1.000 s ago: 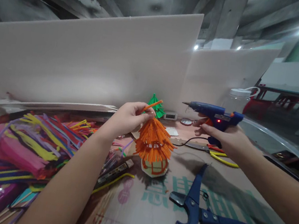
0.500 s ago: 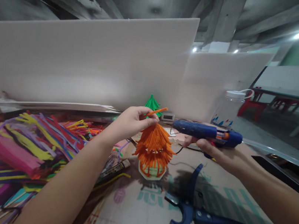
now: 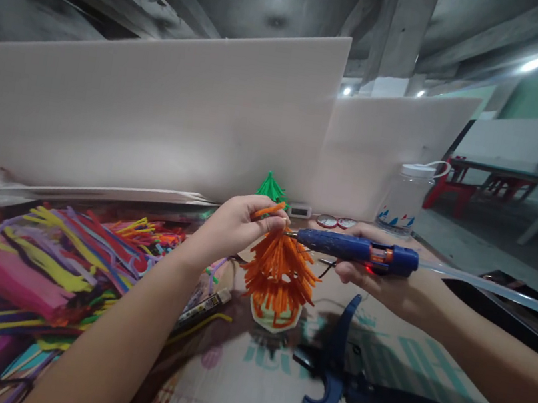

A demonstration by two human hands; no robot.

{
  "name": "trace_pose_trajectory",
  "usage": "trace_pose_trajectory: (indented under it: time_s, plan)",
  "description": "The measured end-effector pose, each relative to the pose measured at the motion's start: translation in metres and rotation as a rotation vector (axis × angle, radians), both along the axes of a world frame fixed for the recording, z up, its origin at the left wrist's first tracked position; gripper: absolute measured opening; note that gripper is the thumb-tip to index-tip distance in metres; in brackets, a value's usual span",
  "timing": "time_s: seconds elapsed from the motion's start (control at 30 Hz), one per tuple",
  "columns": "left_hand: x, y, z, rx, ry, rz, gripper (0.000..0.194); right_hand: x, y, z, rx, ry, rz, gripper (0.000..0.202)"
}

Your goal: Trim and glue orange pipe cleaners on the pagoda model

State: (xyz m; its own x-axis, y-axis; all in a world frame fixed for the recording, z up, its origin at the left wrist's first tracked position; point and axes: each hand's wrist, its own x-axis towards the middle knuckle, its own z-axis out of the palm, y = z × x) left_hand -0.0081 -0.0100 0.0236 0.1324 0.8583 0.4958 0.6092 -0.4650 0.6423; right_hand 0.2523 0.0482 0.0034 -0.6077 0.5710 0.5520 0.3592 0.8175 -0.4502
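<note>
Between the thumb and fingers of my left hand (image 3: 248, 225) is a short orange pipe cleaner (image 3: 268, 211), held just above an orange tiered pipe-cleaner model (image 3: 282, 267). That model stands on a pale, many-sided base (image 3: 275, 324). My right hand (image 3: 372, 274) grips a blue hot glue gun (image 3: 343, 247), a red light glowing near its handle. Its nozzle points left and is at the model's top, close to my left fingertips; whether it touches is hard to see. A clear glue stick (image 3: 489, 286) sticks out of the gun's rear.
Blue pipe cutters (image 3: 337, 373) lie on the cardboard (image 3: 231, 384) in front. Piles of coloured pipe cleaners (image 3: 73, 260) cover the left side. Behind stand a green pointed model (image 3: 270, 187), a small display (image 3: 300, 211), a clear bottle (image 3: 403, 198) and a white board (image 3: 159, 124).
The glue gun has swung left and slightly down, bringing its nozzle to the model's top. The orange pipe cleaner has shifted slightly lower, and the glue stick now shows behind the gun.
</note>
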Motion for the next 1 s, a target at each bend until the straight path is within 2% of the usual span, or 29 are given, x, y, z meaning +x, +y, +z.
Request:
trace_pose_trajectory:
  time_s: [0.23, 0.53, 0.67, 1.0]
  plan:
    - [0.0011, -0.0018, 0.001, -0.026, -0.009, -0.036, 0.021, 0.0001, 0.0005, 0.0022, 0.018, -0.016, 0.01, 0.039]
    - [0.0036, -0.0051, 0.0034, -0.051, -0.044, -0.026, 0.02, -0.0027, 0.0006, 0.004, 0.09, -0.037, -0.049, 0.032]
    - [0.0034, -0.0057, 0.0037, -0.058, -0.044, -0.007, 0.02, -0.0014, 0.0024, 0.001, 0.067, -0.013, -0.079, 0.031]
    - [0.0018, -0.0022, 0.0011, -0.044, -0.057, -0.027, 0.02, -0.0018, 0.004, -0.0012, 0.023, 0.07, -0.048, 0.038]
